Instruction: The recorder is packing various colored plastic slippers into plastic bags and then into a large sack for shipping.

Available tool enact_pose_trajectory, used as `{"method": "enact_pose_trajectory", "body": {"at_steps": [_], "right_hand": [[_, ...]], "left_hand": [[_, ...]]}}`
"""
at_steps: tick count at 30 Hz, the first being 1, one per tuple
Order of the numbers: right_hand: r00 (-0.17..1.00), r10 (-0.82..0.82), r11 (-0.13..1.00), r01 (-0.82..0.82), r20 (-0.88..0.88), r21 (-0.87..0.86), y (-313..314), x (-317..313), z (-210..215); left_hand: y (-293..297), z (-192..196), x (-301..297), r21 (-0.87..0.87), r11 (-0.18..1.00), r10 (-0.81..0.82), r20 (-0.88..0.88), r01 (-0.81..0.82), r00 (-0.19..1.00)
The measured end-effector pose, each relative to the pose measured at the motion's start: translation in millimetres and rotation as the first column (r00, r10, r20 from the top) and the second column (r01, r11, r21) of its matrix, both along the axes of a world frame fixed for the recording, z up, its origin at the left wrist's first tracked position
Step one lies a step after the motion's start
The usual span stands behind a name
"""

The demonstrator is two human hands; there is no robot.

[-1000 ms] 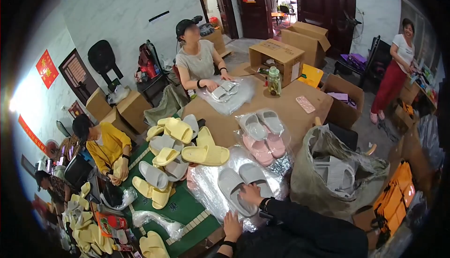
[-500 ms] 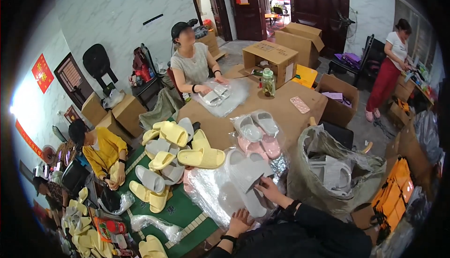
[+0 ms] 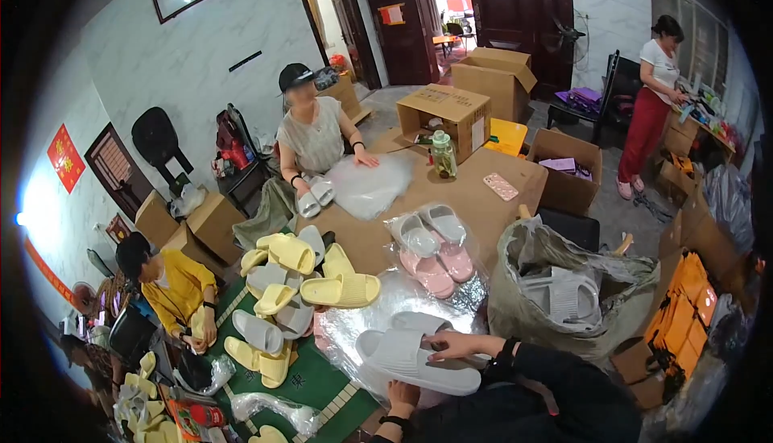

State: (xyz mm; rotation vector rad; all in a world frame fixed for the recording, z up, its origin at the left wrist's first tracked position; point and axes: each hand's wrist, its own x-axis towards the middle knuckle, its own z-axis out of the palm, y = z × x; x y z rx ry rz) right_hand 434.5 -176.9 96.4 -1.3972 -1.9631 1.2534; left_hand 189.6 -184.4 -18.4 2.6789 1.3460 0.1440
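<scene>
A pair of light grey slippers (image 3: 394, 356) with ribbed straps sits low in front of me, over a sheet of clear plastic bags (image 3: 354, 326). My right hand (image 3: 452, 345) is closed on the pair, its fingers curled at a slipper's opening. Against the pair's near left edge, my left hand (image 3: 403, 395) is closed with its fingertips partly hidden at the slipper. Just beyond lie bagged pink slippers (image 3: 435, 270) and bagged grey slippers (image 3: 427, 229). To the left is a heap of yellow slippers (image 3: 342, 290) and grey slippers (image 3: 258, 332).
Across the brown table (image 3: 475, 225), a person in a cap (image 3: 314, 133) handles light slippers and clear plastic. A person in yellow (image 3: 177, 286) sits at left. An open sack (image 3: 523, 306) holds slippers at right. A bottle (image 3: 443, 155), phone (image 3: 501, 186) and cartons (image 3: 447, 109) stand farther back.
My right hand has turned and shifted the grey slippers, which now lie more crosswise. My left hand moved from flat on the plastic to the slippers' edge. The person opposite moved slippers off their plastic.
</scene>
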Motion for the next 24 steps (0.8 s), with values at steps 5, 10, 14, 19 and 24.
{"method": "enact_pose_trajectory", "body": {"at_steps": [5,10,14,19,24], "right_hand": [[0.932,-0.022,0.989,-0.033,-0.361,-0.146,-7.1,-16.5,29.8],[0.896,0.042,0.915,-0.212,-0.442,-0.343,-8.3,-11.9,56.0],[0.88,-0.093,0.905,-0.12,-0.466,-0.408,-8.0,-0.5,45.1],[0.765,-0.129,0.82,-0.275,-0.631,-0.502,-13.8,19.0,21.5],[0.841,0.045,0.757,-0.38,-0.539,-0.532,-19.3,15.0,15.8]], "left_hand": [[24.7,-17.9,-5.3,0.027,0.999,0.001,0.495,-0.017,0.869],[47.9,1.6,-10.1,-0.038,0.999,0.015,0.519,0.006,0.855],[60.2,7.9,-17.9,-0.083,0.996,0.063,0.536,-0.021,0.842],[65.7,1.8,-14.4,0.175,0.962,-0.211,-0.019,0.211,0.977],[64.2,26.7,-5.6,-0.032,0.989,0.139,0.503,-0.142,0.853]]}}
